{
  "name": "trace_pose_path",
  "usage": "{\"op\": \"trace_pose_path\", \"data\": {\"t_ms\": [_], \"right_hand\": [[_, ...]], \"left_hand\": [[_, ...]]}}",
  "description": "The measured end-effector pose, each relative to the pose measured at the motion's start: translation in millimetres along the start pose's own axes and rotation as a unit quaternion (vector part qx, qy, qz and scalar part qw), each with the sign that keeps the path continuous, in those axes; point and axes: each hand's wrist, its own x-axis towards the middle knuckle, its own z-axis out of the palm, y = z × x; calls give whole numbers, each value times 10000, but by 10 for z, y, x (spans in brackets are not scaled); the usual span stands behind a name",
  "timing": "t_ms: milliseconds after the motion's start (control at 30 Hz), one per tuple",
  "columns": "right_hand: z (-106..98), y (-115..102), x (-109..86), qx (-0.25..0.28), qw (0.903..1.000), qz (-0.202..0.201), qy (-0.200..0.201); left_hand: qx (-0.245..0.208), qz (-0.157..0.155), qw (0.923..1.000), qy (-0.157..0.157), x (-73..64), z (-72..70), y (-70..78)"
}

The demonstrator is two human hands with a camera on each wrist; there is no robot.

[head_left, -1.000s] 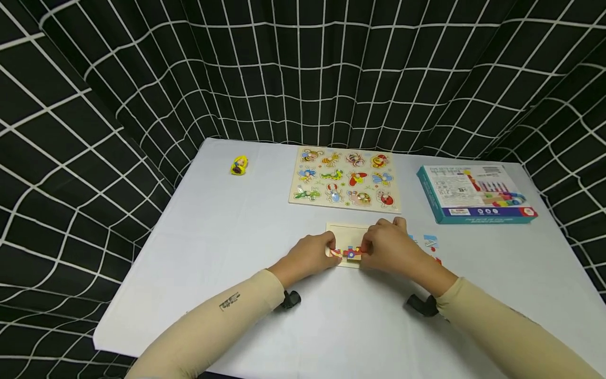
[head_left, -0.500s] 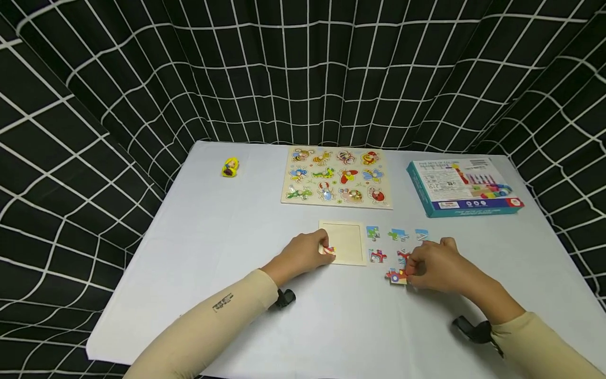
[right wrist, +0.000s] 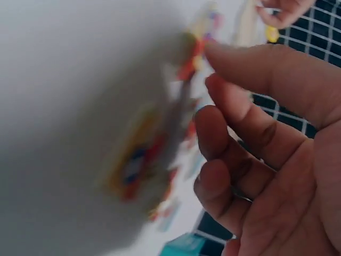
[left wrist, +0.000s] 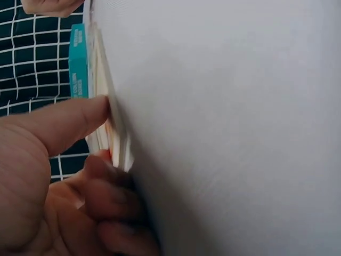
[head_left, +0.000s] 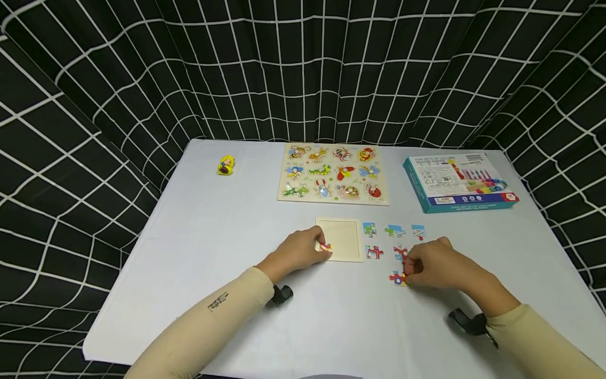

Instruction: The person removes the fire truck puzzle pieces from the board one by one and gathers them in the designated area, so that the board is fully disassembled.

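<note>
At the left edge of a square wooden puzzle tray [head_left: 338, 239], my left hand [head_left: 300, 251] grips the frame between thumb and fingers. A small red-and-white puzzle piece [head_left: 325, 247] shows in the tray's lower-left corner, partly covered by that hand. My right hand [head_left: 437, 266] is over the loose pieces, its thumb and index finger slightly apart in the right wrist view. A red puzzle piece with a blue wheel [head_left: 398, 278] lies at its thumb tip. Another piece with a blue patch [right wrist: 133, 165] lies blurred on the cloth below the right hand.
Several loose puzzle pieces [head_left: 374, 252] lie right of the tray. Behind it is an insect puzzle board [head_left: 333, 173]. A teal-edged box [head_left: 459, 181] stands at the right, a small yellow figure [head_left: 226, 165] at the far left. Black gridded curtain [head_left: 284, 68] surrounds the table.
My right hand has moved from the tray to the right, carrying the wheel piece, and has set it down among the loose pieces. The left hand stays at the tray's edge.
</note>
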Motion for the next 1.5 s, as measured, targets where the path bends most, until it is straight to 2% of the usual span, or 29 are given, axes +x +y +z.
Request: {"op": "trace_pose_path", "data": {"t_ms": [200, 467, 667, 1000, 1133, 1267, 1500], "right_hand": [[-7, -338, 394, 11, 9993, -320, 203], [174, -821, 980, -331, 9963, -792, 105], [218, -943, 1147, -656, 9934, -915, 237], [234, -924, 1243, -699, 9921, -1012, 236], [184, -857, 1204, -641, 9926, -1001, 244], [78, -747, 1045, -538, 9956, -757, 142], [41, -425, 573, -176, 9985, -520, -78]], "left_hand": [[-284, -136, 9994, -105, 5, -79, -91], [-153, -427, 9990, 1, -33, -102, -108], [119, -385, 9992, 0, -44, -83, -63], [61, -446, 9990, 30, -37, -94, -97], [29, -440, 9990, 7, -33, -83, -86], [48, -420, 9991, 45, -28, -76, -77], [108, -523, 9986, 16, -50, -93, -84]]}}
